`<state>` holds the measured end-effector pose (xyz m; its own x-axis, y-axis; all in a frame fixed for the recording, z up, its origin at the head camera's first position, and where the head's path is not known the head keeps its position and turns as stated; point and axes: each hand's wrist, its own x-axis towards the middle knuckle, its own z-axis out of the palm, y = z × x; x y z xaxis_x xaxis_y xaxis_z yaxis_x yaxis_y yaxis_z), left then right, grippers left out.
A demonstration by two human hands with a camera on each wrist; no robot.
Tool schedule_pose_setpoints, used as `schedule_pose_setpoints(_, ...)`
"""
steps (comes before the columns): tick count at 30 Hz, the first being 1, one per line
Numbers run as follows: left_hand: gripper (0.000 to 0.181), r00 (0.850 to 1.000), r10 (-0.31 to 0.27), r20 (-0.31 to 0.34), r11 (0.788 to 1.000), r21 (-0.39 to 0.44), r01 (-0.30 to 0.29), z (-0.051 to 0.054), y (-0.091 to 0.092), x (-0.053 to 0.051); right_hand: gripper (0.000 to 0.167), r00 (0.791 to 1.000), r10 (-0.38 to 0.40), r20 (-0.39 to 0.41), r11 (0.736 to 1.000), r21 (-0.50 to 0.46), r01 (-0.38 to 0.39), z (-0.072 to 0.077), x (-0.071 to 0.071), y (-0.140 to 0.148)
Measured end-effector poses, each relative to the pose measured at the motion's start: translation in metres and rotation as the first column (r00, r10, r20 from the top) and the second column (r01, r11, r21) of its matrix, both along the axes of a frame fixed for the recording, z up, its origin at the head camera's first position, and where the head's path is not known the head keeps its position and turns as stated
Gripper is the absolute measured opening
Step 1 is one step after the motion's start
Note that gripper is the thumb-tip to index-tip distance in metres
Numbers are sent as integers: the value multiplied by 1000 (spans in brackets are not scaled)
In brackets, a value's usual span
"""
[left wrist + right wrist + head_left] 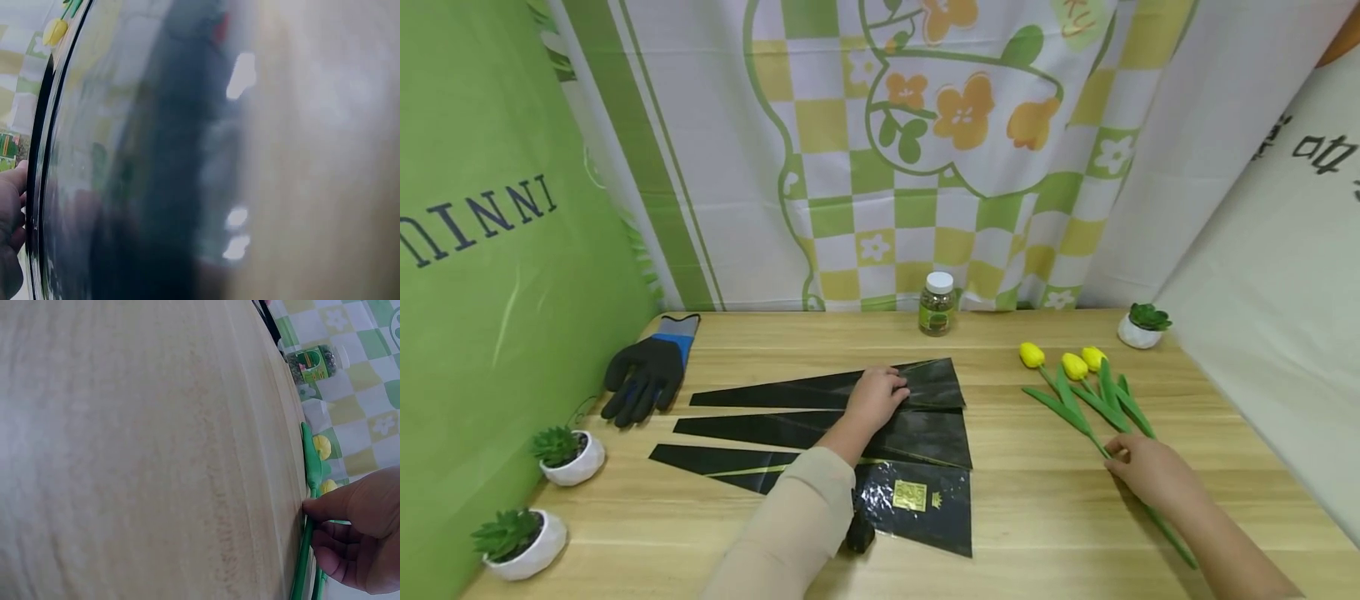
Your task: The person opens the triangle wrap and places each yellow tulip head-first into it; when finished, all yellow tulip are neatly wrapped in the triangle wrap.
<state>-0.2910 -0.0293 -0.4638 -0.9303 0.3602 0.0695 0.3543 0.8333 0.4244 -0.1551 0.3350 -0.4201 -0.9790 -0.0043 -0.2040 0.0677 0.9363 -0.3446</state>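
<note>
Well, the right hand (1153, 471) pinches a tulip stem (301, 562); the left hand (874, 398), cropped in its wrist view, touches the farthest black sheet (936, 385), whether gripping I can't tell.

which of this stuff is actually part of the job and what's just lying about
Likely part of the job:
- three yellow tulips, stems at the right hand
- three black tapered flower sleeves, left hand on the farthest

Apparently just lying about:
- black-and-blue work glove
- white-lidded jar
- three potted succulents
</note>
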Motion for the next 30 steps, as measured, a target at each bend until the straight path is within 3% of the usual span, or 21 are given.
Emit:
schedule_pose_setpoints(6, 25, 998, 10, -55, 1000, -19, -11, 0, 3, 2, 27, 1000, 6, -30, 1000, 10, -6, 0, -1, 0)
schedule_pose_setpoints(10, 24, 998, 21, -56, 1000, 23, -20, -1, 2, 2, 31, 999, -7, -42, 1000, -11, 6, 4, 0, -1)
schedule_pose_setpoints(17, 26, 999, 41, 9, 989, 142, -42, 0, -1, 4, 36, 998, -16, -56, 979, -202, 5, 20, -5, -7)
schedule_pose_setpoints(21, 25, 999, 54, -6, 976, 213, -52, 1, -3, 5, 38, 998, -35, -58, 920, -391, 10, 29, -15, -15)
schedule_pose_setpoints(26, 25, 996, 84, 5, 949, 304, -81, 4, -5, 7, 37, 991, -92, -92, 804, -594, 20, 37, -33, -29)
schedule_pose_setpoints(30, 26, 996, 92, 8, 935, 342, -89, 2, -5, 9, 39, 981, -162, -111, 712, -702, 38, 40, -47, -40)
